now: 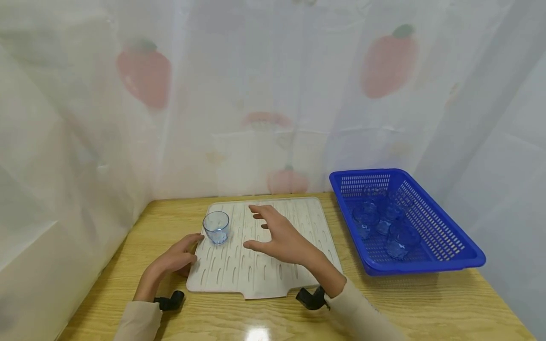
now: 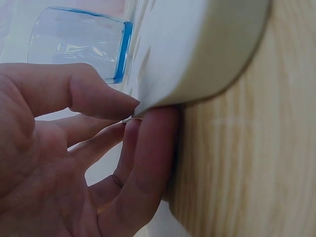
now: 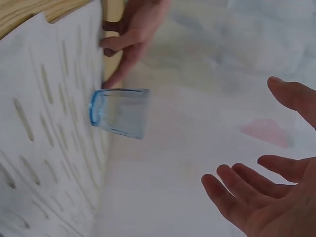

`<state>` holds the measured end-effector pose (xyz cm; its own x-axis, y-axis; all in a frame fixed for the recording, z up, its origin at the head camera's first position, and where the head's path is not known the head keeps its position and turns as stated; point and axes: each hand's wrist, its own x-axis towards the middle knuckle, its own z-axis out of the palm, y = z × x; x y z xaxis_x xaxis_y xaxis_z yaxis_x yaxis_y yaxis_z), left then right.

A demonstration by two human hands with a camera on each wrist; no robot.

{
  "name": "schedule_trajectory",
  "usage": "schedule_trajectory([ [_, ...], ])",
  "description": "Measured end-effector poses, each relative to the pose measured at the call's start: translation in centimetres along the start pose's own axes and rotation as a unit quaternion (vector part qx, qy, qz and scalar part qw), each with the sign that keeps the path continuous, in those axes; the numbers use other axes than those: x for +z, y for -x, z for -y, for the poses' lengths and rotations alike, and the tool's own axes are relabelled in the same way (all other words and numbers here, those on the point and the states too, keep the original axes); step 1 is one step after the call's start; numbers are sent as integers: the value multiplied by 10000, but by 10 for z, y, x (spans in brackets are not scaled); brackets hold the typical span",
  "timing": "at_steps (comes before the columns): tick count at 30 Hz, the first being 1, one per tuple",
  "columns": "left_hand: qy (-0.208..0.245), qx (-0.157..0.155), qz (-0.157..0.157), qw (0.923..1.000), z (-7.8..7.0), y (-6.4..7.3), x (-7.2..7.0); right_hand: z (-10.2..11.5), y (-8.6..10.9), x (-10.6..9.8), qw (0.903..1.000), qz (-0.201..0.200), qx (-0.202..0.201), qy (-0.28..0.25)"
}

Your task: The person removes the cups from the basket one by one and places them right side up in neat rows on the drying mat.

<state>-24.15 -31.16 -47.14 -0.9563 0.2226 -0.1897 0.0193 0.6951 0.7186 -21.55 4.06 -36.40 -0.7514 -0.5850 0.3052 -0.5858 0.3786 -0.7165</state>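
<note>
My left hand is at the left edge of a white, slotted drying mat. In the left wrist view its thumb and fingers come together at the edge of the mat, pinching it. Upright on the left part of the mat stands a clear, blue-tinted glass, close to the left index fingertip. My right hand hovers over the middle of the mat, thumb and fingers spread apart, holding nothing. The right wrist view shows a gap between this hand and the glass.
A blue plastic basket sits on the right of the wooden table with several glasses inside. Pale sheeting with printed fruit hangs behind, and it also closes off both sides.
</note>
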Motion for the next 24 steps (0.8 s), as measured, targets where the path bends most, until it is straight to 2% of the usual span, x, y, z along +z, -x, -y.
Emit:
schedule_trajectory([
  [4, -151, 90, 1, 9998, 0, 0, -2, 6, 16, -17, 9984, -410, -397, 29],
  [6, -101, 34, 6, 9999, 0, -1, -1, 6, 23, -25, 9951, -720, -671, 58],
  [10, 12, -44, 25, 10000, 0, -2, 0, 4, 38, -44, 9878, -1231, -943, 154],
  [17, 88, -147, 12, 9999, 2, -1, 1, -3, 60, -85, 9829, -1507, -958, 440],
  [24, 104, -78, 31, 9999, 2, 0, 0, -11, 87, -116, 9816, -1648, -556, 788],
])
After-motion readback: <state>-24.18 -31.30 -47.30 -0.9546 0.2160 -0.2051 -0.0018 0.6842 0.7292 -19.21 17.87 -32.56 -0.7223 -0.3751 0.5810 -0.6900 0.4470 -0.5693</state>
